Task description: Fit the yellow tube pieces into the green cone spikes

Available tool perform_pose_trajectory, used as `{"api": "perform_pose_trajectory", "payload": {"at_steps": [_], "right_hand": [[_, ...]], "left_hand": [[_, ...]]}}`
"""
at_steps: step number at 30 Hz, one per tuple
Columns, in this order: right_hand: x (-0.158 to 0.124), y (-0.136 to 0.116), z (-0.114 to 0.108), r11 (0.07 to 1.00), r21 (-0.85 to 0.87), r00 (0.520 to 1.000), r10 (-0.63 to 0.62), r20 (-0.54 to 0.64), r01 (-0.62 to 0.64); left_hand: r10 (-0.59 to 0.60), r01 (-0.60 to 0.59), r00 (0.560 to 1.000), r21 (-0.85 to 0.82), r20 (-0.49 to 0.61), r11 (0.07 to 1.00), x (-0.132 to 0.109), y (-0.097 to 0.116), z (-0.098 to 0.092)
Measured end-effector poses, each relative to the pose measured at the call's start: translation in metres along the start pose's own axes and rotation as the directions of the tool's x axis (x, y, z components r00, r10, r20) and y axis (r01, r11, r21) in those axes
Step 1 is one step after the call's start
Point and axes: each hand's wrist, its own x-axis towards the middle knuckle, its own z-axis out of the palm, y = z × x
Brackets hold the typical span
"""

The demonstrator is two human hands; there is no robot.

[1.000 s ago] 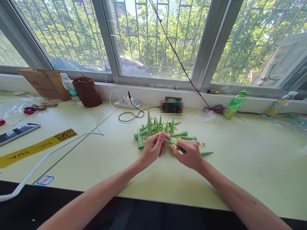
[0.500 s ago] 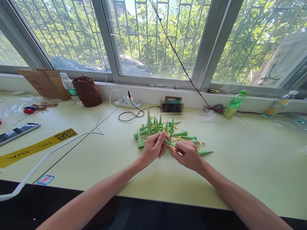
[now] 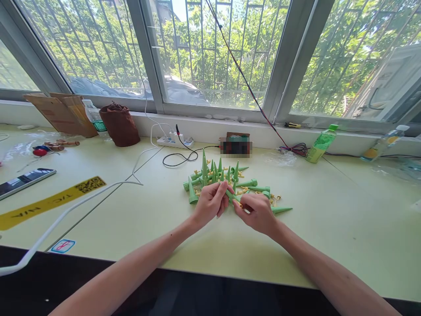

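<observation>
My left hand (image 3: 212, 199) is closed around a green plastic watering spike (image 3: 232, 196), slanting down to the right above the table. At its near end shows a small yellow valve (image 3: 240, 204), which the fingers of my right hand (image 3: 259, 213) pinch. The fingers partly cover both parts, so how far the valve sits in the spike cannot be seen. Right behind my hands is a pile of similar green spikes (image 3: 204, 166), some upright on their caps and others lying down, with small yellow valves (image 3: 274, 199) scattered among them. One green spike (image 3: 283, 210) lies beside my right hand.
Behind the pile are a black cable (image 3: 179, 164), a power strip (image 3: 164, 141) and a partly blurred box (image 3: 236, 147). A white cable (image 3: 95, 188) crosses the table's left side, near a phone (image 3: 28, 182). Bottles (image 3: 322, 142) stand at the back right.
</observation>
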Motion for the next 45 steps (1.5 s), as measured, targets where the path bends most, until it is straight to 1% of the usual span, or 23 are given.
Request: {"api": "perform_pose_trajectory", "payload": {"at_steps": [11, 25, 34, 45], "right_hand": [[0.0005, 0.0, 0.0012, 0.999, 0.038, 0.999, -0.027, -0.041, 0.029], [0.0001, -0.0002, 0.0007, 0.998, 0.068, 1.0, -0.004, -0.026, 0.006], [0.0, 0.0035, 0.0023, 0.998, 0.058, 0.998, 0.014, -0.062, -0.01], [-0.0016, 0.0035, 0.002, 0.996, 0.092, 0.999, 0.013, -0.029, -0.01]], "left_hand": [[-0.001, 0.001, 1.0, 0.002, -0.006, 1.0, -0.0006, 0.0014, 0.0001], [0.01, -0.01, 1.0, 0.008, -0.013, 1.0, -0.0008, 0.0012, 0.0], [0.0, 0.0, 1.0, 0.012, -0.015, 1.0, -0.0003, 0.0017, 0.0003], [-0.033, 0.034, 0.999, 0.016, -0.026, 0.999, 0.0008, 0.001, 0.0012]]}}
